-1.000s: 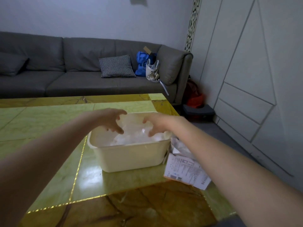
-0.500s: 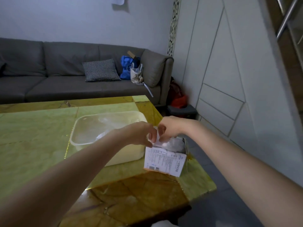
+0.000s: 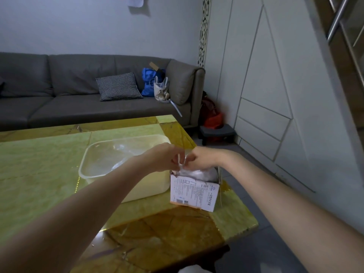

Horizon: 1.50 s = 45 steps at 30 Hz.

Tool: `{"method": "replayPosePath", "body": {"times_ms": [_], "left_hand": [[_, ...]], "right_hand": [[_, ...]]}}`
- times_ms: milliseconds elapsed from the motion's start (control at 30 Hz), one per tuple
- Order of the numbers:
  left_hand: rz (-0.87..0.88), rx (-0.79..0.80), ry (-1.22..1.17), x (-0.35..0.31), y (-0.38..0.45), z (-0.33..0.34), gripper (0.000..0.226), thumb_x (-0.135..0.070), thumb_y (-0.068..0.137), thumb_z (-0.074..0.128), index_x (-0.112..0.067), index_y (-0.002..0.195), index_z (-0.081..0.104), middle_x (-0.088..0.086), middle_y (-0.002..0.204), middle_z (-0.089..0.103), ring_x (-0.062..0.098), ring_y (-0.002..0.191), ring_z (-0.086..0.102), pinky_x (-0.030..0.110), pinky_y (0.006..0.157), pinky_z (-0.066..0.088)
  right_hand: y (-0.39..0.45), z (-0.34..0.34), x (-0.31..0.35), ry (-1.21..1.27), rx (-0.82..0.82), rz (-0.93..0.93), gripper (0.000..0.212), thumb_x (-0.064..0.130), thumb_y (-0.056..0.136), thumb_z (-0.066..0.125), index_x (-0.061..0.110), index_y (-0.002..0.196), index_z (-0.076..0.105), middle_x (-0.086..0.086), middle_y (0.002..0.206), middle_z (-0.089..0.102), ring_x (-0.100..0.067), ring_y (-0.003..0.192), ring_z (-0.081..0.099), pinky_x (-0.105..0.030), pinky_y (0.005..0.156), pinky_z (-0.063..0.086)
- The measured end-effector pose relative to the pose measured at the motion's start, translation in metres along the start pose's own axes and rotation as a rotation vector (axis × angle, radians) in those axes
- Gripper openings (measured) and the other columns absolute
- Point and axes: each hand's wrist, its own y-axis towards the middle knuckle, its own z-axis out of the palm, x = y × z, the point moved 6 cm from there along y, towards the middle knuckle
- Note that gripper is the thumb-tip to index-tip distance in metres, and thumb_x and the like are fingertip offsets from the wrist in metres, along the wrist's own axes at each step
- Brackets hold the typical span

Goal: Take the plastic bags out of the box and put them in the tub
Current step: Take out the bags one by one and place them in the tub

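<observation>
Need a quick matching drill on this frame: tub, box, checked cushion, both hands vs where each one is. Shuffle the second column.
Things:
1. tub
2. box
3. checked cushion
4. left hand and right hand

Places:
A. on the grey sofa
B. above the box's open top, pinching clear plastic
C. near the table's right edge
D. on the table, left of the box

Pairs: 1-D, 2-C, 3-A, 4-B

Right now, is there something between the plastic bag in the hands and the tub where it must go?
Nothing visible blocks it. Both hands, left hand and right hand, pinch a plastic bag above the open box. The tub stands directly beside the box, its top open.
</observation>
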Motion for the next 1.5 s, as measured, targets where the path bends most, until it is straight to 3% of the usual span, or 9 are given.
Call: {"method": "replayPosePath", "body": {"times_ms": [67,233,400,567,700,867,1000,1300,1500], "left_hand": [[0.012,-0.016,-0.008,-0.001,0.0,-0.002,0.02,-0.013,0.085,0.065,-0.013,0.105,0.062,0.004,0.104,0.069,0.017,0.094,0.064,0.028,0.082,0.051],[0.026,-0.064,-0.093,-0.005,-0.001,-0.009,0.019,-0.008,0.084,0.063,-0.008,0.103,0.059,0.008,0.099,0.071,0.022,0.091,0.064,0.031,0.08,0.05],[-0.016,0.016,-0.107,-0.006,0.0,-0.003,0.032,-0.024,0.08,0.071,-0.014,0.108,0.057,0.003,0.101,0.07,0.018,0.092,0.065,0.035,0.086,0.052],[-0.036,-0.038,0.054,-0.009,0.004,-0.001,0.02,-0.027,0.084,0.066,-0.016,0.1,0.066,-0.001,0.103,0.068,0.015,0.093,0.062,0.031,0.084,0.052],[-0.055,-0.023,0.025,-0.006,0.002,-0.002,0.013,-0.019,0.089,0.059,-0.011,0.098,0.065,0.004,0.101,0.068,0.018,0.089,0.065,0.033,0.082,0.054],[-0.08,0.047,-0.113,-0.006,-0.002,-0.001,0.004,-0.015,0.096,0.047,-0.016,0.092,0.048,0.011,0.091,0.071,0.02,0.077,0.07,0.025,0.059,0.051],[-0.12,0.06,-0.155,-0.008,-0.002,-0.002,0.003,-0.015,0.099,0.041,-0.014,0.097,0.042,0.009,0.087,0.062,0.02,0.073,0.07,0.022,0.048,0.05],[-0.151,-0.208,0.026,-0.006,0.0,-0.033,0.017,-0.021,0.099,0.038,-0.009,0.103,0.05,0.009,0.085,0.069,0.022,0.074,0.068,0.031,0.058,0.047],[-0.269,-0.418,-0.408,0.004,-0.001,-0.066,0.015,-0.019,0.098,0.038,-0.01,0.092,0.049,0.005,0.078,0.065,0.018,0.056,0.068,0.023,0.041,0.041]], "right_hand": [[-0.001,0.001,0.004,0.052,-0.003,-0.018,0.025,0.045,0.086,0.063,0.02,0.083,0.064,0.006,0.072,0.054,-0.011,0.066,0.05,-0.019,0.057,0.037],[0.007,0.004,0.002,-0.001,-0.105,-0.034,0.02,0.018,0.083,0.068,0.017,0.069,0.055,0.006,0.066,0.049,-0.01,0.063,0.046,-0.017,0.054,0.035],[0.003,-0.001,-0.002,0.04,-0.057,-0.025,0.013,0.009,0.089,0.058,0.017,0.079,0.064,0.003,0.066,0.05,-0.01,0.06,0.044,-0.019,0.053,0.034],[-0.003,0.001,-0.006,0.141,-0.005,-0.035,0.032,0.031,0.097,0.049,0.01,0.075,0.058,0.001,0.061,0.045,-0.012,0.054,0.039,-0.023,0.053,0.034],[-0.004,-0.005,-0.014,0.33,-0.041,0.011,0.042,0.041,0.098,0.044,0.006,0.096,0.067,0.002,0.079,0.061,-0.016,0.067,0.052,-0.033,0.068,0.044],[-0.001,0.005,-0.016,0.331,0.025,0.015,0.028,0.033,0.094,0.055,0.007,0.096,0.067,-0.003,0.079,0.056,-0.016,0.07,0.05,-0.03,0.063,0.039],[0.0,0.006,-0.015,0.292,-0.007,0.004,0.015,0.028,0.088,0.065,0.026,0.074,0.061,0.004,0.073,0.055,-0.012,0.068,0.049,-0.026,0.063,0.039],[-0.004,0.007,-0.018,0.122,0.014,0.038,0.03,0.039,0.084,0.068,0.019,0.067,0.053,0.005,0.064,0.049,-0.013,0.06,0.045,-0.023,0.055,0.034],[0.0,0.018,-0.021,0.083,0.116,0.033,0.023,0.039,0.085,0.065,0.016,0.085,0.06,-0.003,0.083,0.059,-0.017,0.076,0.055,-0.028,0.069,0.044]]}}
